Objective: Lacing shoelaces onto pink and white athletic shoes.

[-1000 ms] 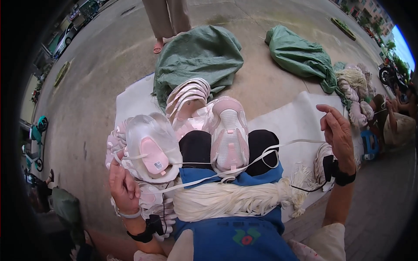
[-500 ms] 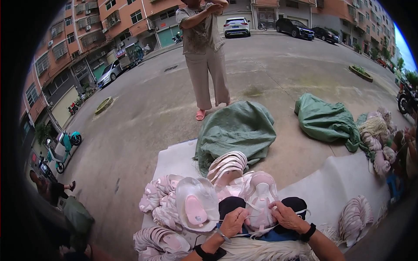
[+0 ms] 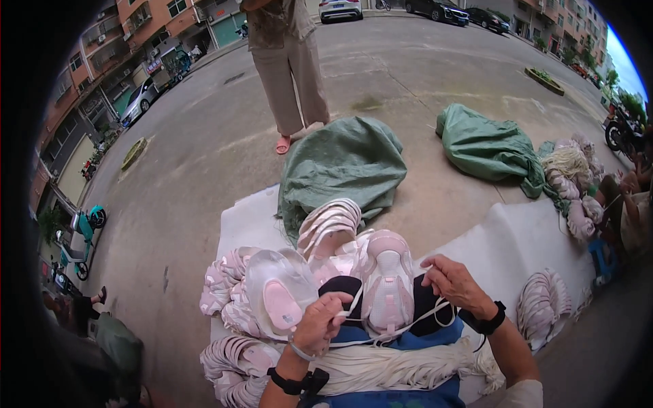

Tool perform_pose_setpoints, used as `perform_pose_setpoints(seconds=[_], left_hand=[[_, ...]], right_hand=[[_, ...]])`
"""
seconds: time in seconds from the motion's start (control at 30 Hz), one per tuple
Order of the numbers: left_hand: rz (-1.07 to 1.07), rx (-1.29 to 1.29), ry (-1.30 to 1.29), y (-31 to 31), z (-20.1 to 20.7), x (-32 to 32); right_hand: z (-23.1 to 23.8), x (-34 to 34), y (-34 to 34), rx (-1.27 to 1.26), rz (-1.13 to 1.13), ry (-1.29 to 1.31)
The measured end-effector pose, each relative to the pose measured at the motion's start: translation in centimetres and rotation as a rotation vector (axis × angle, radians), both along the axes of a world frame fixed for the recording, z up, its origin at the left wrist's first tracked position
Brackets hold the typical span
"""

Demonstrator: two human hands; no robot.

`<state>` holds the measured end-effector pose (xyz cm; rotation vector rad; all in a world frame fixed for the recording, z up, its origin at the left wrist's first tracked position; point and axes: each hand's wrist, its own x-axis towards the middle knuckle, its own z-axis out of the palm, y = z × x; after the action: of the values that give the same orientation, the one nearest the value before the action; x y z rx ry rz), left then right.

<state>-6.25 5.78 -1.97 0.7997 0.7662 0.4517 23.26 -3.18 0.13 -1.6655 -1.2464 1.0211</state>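
Observation:
A pink and white shoe upper (image 3: 388, 285) lies upright on my lap, toe pointing away, between my dark-covered knees. A thin white shoelace (image 3: 381, 342) runs across its near end. To the left of the upper, my left hand (image 3: 320, 325) pinches one part of the lace. My right hand (image 3: 457, 282) is raised on the other side, thumb and forefinger together; the lace reaches its lower fingers, though the exact grip is partly hidden. Across my lap, nearer me, lies a thick bundle of white laces (image 3: 394, 367).
Left of my knees are a clear plastic piece with a pink insole-shaped pad (image 3: 280, 306) and stacked uppers (image 3: 238, 360). More uppers (image 3: 330, 228) stand ahead, by a green sack (image 3: 343, 163). A person (image 3: 289, 68) stands beyond it. Another green sack (image 3: 486, 146) lies right.
My hands have moved apart from the upper, left hand leftward and right hand outward and up, with the lace drawn out. The view has tilted down and shifted.

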Motion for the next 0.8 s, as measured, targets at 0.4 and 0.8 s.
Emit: perform_pose_setpoints(seconds=[0.4,0.8], left_hand=[[0.159,0.538,0.155,1.5,-2.3,4.3],[-0.135,1.639,0.477,2.8,-3.7,9.3]], right_hand=[[-5.1,-2.7,2.8,0.294,0.027,-0.387],[-5.9,-3.5,2.8,0.292,0.057,-0.474]])
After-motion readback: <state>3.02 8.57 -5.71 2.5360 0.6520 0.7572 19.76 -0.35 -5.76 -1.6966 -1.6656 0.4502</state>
